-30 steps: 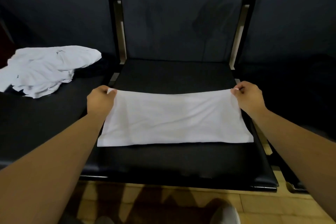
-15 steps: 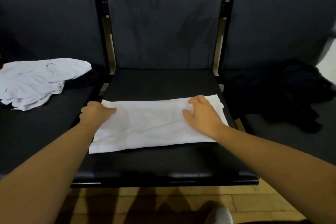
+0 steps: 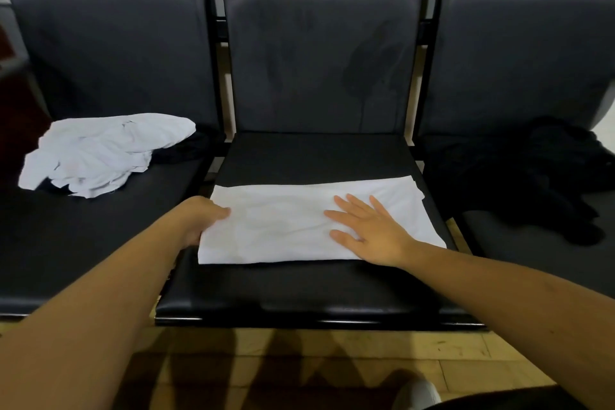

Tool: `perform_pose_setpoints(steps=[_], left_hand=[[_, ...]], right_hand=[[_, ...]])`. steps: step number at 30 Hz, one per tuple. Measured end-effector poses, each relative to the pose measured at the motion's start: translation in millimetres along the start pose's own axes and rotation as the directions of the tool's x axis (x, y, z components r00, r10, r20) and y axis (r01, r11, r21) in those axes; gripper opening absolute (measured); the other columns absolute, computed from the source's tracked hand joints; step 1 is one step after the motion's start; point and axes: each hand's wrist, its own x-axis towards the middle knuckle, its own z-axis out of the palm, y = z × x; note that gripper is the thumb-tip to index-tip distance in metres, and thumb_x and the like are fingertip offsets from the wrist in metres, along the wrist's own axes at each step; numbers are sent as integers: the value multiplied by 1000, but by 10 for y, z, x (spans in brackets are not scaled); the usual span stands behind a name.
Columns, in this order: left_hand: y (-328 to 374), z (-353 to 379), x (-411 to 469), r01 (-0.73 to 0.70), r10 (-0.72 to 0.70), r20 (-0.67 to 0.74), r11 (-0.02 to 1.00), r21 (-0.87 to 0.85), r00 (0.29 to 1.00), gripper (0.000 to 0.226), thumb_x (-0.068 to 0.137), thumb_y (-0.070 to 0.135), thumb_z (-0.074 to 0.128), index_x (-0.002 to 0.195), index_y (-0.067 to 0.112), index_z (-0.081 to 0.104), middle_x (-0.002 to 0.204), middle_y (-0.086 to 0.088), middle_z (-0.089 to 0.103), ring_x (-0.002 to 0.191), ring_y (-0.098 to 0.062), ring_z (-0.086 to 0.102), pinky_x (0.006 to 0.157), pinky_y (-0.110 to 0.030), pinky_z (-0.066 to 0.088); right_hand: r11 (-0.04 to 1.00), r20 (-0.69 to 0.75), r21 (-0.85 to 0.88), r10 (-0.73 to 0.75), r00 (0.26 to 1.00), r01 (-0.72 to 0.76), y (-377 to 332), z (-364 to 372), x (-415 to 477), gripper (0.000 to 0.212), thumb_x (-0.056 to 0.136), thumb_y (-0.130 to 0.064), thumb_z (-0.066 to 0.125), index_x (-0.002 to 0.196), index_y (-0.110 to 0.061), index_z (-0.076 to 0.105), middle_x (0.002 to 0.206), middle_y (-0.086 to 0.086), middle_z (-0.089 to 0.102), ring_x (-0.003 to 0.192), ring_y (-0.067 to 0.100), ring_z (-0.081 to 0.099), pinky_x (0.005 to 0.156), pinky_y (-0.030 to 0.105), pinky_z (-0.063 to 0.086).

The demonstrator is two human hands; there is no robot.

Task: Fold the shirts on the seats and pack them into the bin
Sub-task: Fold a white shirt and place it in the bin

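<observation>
**White shirt, middle seat: pressing flat before the cross-fold**

White shirt (image 3: 293, 226) lies on the middle seat (image 3: 299, 293) as a wide, shallow band, towards the front half of the cushion, back half bare.

Right hand (image 3: 369, 231): flat on the right half of the band, fingers straight and spread, palm down, pressing. Left hand (image 3: 203, 220): at the left short edge, fingers curled onto the cloth, the edge caught between them and the part of the hand hidden underneath.

Step in hand, as I read it: smooth, then fold one end across. To do it well:
- hold the right palm as an anchor so the layers do not slide on the slick cushion
- lift the left edge with both corners level
- carry it over to the right edge and line the edges up before pressing

Orientation: long axis runs left to right, roughly parallel to the seat's front edge. Right end shows uneven layered edges. Collar and hem ends cannot be told apart.

Crumpled white shirt (image 3: 106, 150) waits on the left seat, dark garment (image 3: 532, 176) on the right seat. Bin not in view.
</observation>
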Motion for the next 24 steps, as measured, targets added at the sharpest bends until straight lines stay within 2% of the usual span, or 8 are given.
perform_pose_setpoints(steps=[4,9,13,14,16,19,22,24], left_hand=[[39,-107,-84,-1,6,28,985,-172,1000,26,92,13,72,113,0,67,96,-18,73,84,-34,71,70,-41,57],[309,-160,-275,-167,193,48,928,-333,980,48,87,21,76,132,10,61,113,-14,73,100,-33,72,85,-46,59],[511,27,-576,-296,348,135,907,-300,928,28,94,15,67,121,10,66,111,-10,72,101,-25,70,73,-33,54],[544,97,-631,-333,379,144,904,-267,914,24,95,15,65,118,10,67,109,-10,72,99,-23,70,72,-31,53],[611,272,-724,-388,419,164,901,-192,893,18,95,15,65,112,8,69,101,-9,71,91,-20,69,70,-29,53],[695,548,-826,-417,436,215,900,-130,874,14,95,18,65,102,7,69,85,-7,67,73,-15,65,60,-25,51],[787,773,-948,-429,419,379,901,-62,825,21,99,40,60,101,19,64,81,-3,72,66,-15,61,60,-26,47],[836,841,-987,-384,354,420,923,-13,836,36,101,54,49,113,22,60,89,-5,78,68,-16,65,66,-27,50]], right_hand=[[999,35,-35,-11,999,12,-52,19,82,86,81,-82,4,158,-46,15,168,-14,-6,153,4,-15,124,42,-12],[999,55,-22,-36,998,37,-297,99,189,71,96,-72,18,160,-41,11,168,-10,-10,153,6,-16,124,40,-14],[952,75,305,2,997,-25,-654,133,327,55,106,-53,32,157,-34,31,169,-9,9,155,8,0,125,35,-6],[845,100,526,52,994,-97,-730,104,356,53,105,-53,34,153,-31,40,166,-8,21,154,11,12,126,35,3],[386,179,895,147,973,-223,-816,22,375,53,104,-56,38,140,-23,59,150,-5,51,141,15,43,121,34,25],[-190,248,958,191,950,-212,-744,-123,305,70,103,-60,35,129,-1,62,128,16,68,123,29,62,114,45,41],[-363,352,896,232,907,-255,-506,-289,162,80,99,-69,32,128,0,61,122,25,68,115,40,66,103,54,49],[-289,389,908,307,868,-305,-363,-361,81,65,98,-62,45,124,-6,65,115,21,72,108,38,70,98,52,53]])
